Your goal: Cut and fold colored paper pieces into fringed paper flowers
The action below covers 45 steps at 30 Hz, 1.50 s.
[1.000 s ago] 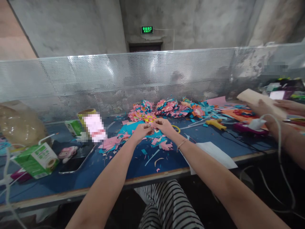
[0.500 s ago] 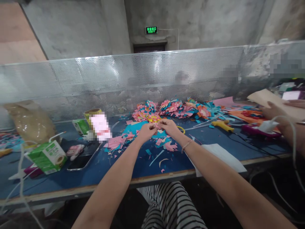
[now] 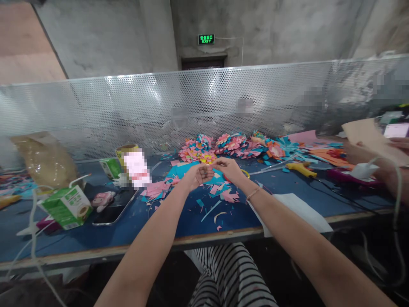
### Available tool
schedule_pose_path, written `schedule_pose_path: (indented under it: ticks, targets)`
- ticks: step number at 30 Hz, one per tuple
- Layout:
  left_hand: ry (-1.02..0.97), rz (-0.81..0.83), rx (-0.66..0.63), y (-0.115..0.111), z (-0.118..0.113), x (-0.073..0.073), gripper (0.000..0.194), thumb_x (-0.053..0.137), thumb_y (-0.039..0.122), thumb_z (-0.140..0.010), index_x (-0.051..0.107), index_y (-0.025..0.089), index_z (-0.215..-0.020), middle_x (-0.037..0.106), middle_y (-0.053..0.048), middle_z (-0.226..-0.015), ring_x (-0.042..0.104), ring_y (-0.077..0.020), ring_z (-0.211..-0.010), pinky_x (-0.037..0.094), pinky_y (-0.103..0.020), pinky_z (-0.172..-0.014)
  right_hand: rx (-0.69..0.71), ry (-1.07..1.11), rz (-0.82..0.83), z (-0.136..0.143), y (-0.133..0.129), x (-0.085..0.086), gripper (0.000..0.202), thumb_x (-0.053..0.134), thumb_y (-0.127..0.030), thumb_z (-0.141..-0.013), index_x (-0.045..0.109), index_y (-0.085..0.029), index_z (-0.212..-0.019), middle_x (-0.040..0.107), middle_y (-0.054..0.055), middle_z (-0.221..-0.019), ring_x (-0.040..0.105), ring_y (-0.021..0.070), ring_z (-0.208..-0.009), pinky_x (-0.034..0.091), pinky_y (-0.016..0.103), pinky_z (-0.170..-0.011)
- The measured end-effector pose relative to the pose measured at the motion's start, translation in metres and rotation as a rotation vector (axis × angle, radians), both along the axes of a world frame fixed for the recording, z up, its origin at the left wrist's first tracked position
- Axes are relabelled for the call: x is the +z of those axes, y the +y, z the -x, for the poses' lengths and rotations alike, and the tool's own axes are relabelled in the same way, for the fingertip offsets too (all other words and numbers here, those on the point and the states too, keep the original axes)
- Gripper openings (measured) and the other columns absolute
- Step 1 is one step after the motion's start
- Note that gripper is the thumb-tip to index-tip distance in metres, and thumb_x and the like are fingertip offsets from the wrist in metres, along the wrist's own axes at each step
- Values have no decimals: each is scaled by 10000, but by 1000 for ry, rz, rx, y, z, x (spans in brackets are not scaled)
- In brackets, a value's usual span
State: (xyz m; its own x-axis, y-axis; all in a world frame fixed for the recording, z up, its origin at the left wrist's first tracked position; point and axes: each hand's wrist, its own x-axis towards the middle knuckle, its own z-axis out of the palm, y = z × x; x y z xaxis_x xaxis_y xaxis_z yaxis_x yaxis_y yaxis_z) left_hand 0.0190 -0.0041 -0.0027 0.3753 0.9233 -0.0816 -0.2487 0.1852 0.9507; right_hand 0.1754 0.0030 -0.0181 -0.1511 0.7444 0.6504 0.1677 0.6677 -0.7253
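Observation:
Over the middle of the blue table [image 3: 188,224] my two hands meet at their fingertips. My left hand [image 3: 200,175] is turned palm up, its fingers curled in and a tiny pale spot at the tips. Thumb and fingers of my right hand [image 3: 230,169] pinch together just beside it. Whatever small piece they hold is too small to make out. Behind my hands lie layered pink, blue and yellow paper flowers [image 3: 196,150]. Blue paper [image 3: 183,169] lies beneath them, with pink paper cutouts [image 3: 159,187] to the left and more pink scraps [image 3: 230,195] in front.
Left stand a green drink carton [image 3: 67,207], a phone [image 3: 111,213] and a yellow tub [image 3: 125,150]. Right are a yellow glue gun [image 3: 302,169], a white sheet [image 3: 292,211] and a co-worker's hand [image 3: 354,151] holding tan paper [image 3: 367,134]. Perforated metal [image 3: 128,111] runs along the back.
My left hand has rolled palm up, and my right fingers have shifted slightly upward. The pink piece between my fingertips no longer shows. The co-worker's tan paper has tilted more upright.

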Motion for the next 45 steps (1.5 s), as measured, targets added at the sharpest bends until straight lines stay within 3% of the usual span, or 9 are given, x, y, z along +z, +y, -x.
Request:
schedule_pose_path:
  ticks: [4,7,11,13,17,19,36,45]
  targets:
    - [-67,3,3,-1,3,2,29,602,84,-671,593,105,-652,611,-39,-604,584,-85,-596,474,-205,-666,14,-80,-104,-1,-4,1,145,594,-332,-681,636,-195,-707,584,36,-829,537,158,-817,430,299,-727]
    - [-99,-28,11,-1,3,3,93,610,26,-643,574,110,-629,585,-7,-580,555,-58,-559,467,-182,-637,0,-78,-125,1,-5,1,109,600,-272,-670,634,-200,-745,549,47,-922,528,158,-877,437,288,-731]
    - [-123,-80,65,-1,2,4,117,651,53,-611,558,124,-624,565,19,-555,540,-54,-530,464,-186,-604,-52,39,-67,4,-4,-1,345,600,-204,-628,555,-203,-970,473,73,-1081,550,134,-822,461,275,-687]
    - [-133,-111,94,-1,2,4,127,662,63,-600,556,126,-630,564,25,-556,542,-52,-536,462,-181,-606,-37,71,-34,6,-2,-3,360,587,-212,-628,519,-192,-981,507,61,-1020,555,126,-786,461,274,-681]
    - [-144,-147,145,-1,1,4,152,677,76,-579,544,132,-626,564,37,-561,542,-44,-546,464,-175,-621,13,31,33,6,-2,-4,141,545,-270,-668,528,-167,-763,532,-9,-684,519,107,-627,444,258,-618]
    - [-136,-159,148,0,0,3,167,691,93,-566,538,133,-616,558,40,-557,538,-41,-548,466,-176,-631,23,32,66,6,-3,-3,128,531,-291,-681,526,-164,-692,508,-24,-607,489,95,-564,433,249,-581]
    - [-129,-214,147,5,0,-2,218,736,155,-514,540,132,-607,541,39,-544,528,-45,-549,475,-194,-647,51,63,76,4,-4,-2,171,542,-319,-695,555,-150,-672,536,-15,-602,486,85,-549,403,221,-539]
    - [-127,-199,150,0,-2,3,186,714,121,-539,537,125,-596,528,43,-527,518,-40,-532,474,-194,-642,49,73,92,4,-8,2,164,555,-312,-684,560,-148,-692,533,-14,-598,487,86,-548,405,224,-545]
